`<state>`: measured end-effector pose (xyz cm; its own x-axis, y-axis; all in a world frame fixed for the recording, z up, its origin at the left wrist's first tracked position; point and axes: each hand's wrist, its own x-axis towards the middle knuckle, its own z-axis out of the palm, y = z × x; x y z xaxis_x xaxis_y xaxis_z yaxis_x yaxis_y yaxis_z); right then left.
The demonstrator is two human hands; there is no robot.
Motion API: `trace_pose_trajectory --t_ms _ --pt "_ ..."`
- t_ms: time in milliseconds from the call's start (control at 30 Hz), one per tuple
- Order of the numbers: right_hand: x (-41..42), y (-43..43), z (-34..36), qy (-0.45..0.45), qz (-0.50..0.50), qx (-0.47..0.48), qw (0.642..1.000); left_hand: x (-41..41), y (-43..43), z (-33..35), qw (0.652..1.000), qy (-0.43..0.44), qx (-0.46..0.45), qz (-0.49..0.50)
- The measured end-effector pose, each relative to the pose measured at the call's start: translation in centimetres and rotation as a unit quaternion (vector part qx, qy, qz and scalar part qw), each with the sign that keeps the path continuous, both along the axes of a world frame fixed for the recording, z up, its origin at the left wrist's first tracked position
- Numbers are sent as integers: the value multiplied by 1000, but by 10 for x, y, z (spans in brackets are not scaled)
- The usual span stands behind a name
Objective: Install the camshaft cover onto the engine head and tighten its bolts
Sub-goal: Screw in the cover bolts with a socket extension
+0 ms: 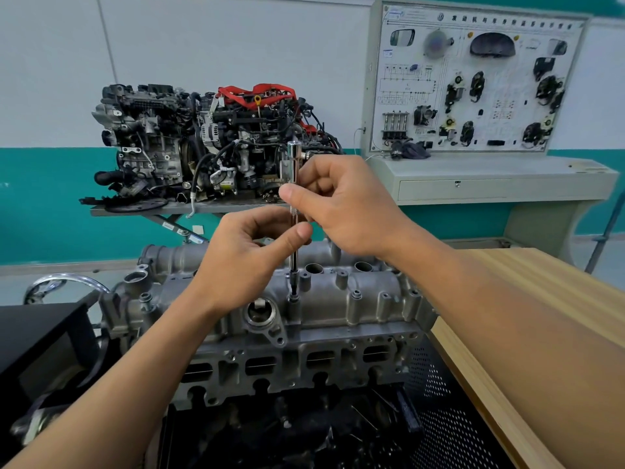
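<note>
A grey cast camshaft cover (372, 299) lies on top of the engine head (304, 363) in the middle of the view. A chrome T-handle socket driver (293, 170) stands upright, and its dark socket (293, 286) sits on a bolt near the cover's middle. My left hand (250, 255) pinches the thin shaft between thumb and fingers. Higher up, my right hand (341, 201) grips the driver just below its top barrel. Several small bolt heads show along the cover's near edge.
A wooden bench top (541, 299) runs along the right. A black box (44, 336) sits at the left. Behind, a full engine (203, 143) rests on a stand, and a training panel (473, 82) on a grey console stands at the back right.
</note>
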<state>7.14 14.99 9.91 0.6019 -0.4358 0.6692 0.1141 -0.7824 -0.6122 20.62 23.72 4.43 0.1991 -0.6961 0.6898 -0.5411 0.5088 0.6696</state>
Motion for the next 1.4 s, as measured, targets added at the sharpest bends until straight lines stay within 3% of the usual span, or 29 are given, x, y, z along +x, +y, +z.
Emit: trace_pose_trajectory --t_ms 167,400,500,767,933,1100,1400 --pt "6 3 -4 -37 -16 7 999 0 -1 -4 998 33 -38 33" --pt "1 -1 1 17 59 27 998 5 0 0 999 -23 39 0" --pt "0 -1 1 21 23 -16 999 5 0 0 999 -15 39 -13" --pt "8 4 -4 -49 -29 -2 998 1 0 -3 998 49 -30 32" --pt "-1 2 -1 7 47 35 998 2 3 -1 1000 12 7 7" --pt "-3 1 -1 32 21 -17 999 3 3 1 999 -16 34 -15" --pt "6 4 -8 -54 -28 9 998 1 -1 -3 997 66 -26 37"
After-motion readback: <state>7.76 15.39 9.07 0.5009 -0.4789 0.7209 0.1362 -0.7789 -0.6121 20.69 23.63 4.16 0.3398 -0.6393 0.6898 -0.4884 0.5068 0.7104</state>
